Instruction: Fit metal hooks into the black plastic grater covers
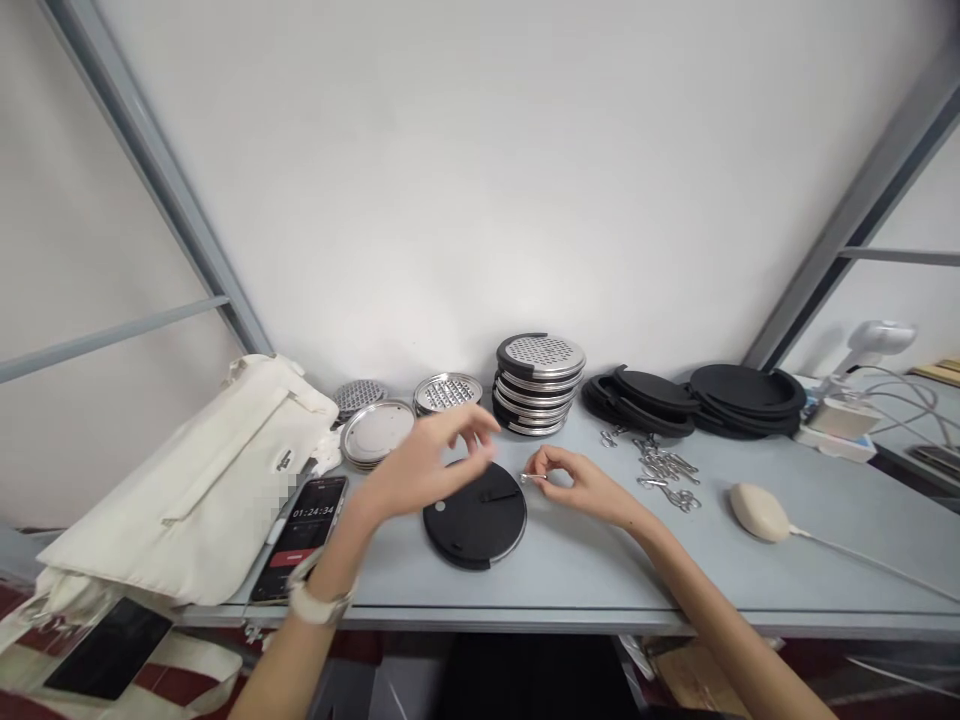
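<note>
My right hand [576, 481] pinches a small metal clip [533, 478] just right of a black round lid [474, 517] that lies flat on the grey table [585, 570]. My left hand [433, 455] hovers above the lid's upper left edge, fingers apart and slightly blurred, holding nothing. A watch sits on my left wrist. A loose heap of metal clips [664, 467] lies to the right of my right hand.
A stack of perforated metal discs with black rims [539, 383] stands behind the lid, single metal discs [377, 432] to its left, black rings [697, 398] to its right. A phone [304, 535] and a white cloth bag [202, 480] lie left; a beige mouse [759, 511] right.
</note>
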Tool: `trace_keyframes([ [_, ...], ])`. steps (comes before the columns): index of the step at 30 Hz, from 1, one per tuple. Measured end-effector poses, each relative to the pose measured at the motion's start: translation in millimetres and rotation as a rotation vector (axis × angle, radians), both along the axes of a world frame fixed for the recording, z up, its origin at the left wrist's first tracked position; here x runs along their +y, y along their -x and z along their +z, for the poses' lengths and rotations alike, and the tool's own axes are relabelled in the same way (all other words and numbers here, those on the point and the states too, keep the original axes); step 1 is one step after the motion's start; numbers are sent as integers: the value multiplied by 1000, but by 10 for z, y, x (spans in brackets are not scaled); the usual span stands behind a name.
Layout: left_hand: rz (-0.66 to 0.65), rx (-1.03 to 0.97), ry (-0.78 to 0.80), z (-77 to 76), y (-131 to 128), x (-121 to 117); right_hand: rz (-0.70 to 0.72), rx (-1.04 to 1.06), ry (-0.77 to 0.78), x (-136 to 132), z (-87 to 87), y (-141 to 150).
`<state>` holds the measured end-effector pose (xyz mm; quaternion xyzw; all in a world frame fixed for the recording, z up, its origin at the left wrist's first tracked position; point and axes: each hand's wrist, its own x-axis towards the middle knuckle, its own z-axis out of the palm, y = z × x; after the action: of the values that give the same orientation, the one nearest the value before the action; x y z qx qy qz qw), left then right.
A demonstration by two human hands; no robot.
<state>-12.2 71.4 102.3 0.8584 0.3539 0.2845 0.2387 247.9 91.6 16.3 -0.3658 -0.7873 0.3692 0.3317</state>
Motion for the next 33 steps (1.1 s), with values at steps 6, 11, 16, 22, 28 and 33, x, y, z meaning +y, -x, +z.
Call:
trace_keyframes([
  [6,-175,195,94,-585,-260,423,25,63,37,-67,-104,140],
  [11,-169,60,211,-892,-261,501,-51,23,-59,-50,-179,141],
  [16,-143,-14,196,-916,-239,438,-52,125,-11,-53,-179,220],
  [22,-147,-40,184,-909,-227,420,-202,103,-78,-154,-246,331],
  [28,-106,-30,181,-927,-234,383,-305,3,-165,-226,-351,351],
  [33,-112,-43,205,-925,-225,370,-341,-11,-202,-207,-391,331],
])
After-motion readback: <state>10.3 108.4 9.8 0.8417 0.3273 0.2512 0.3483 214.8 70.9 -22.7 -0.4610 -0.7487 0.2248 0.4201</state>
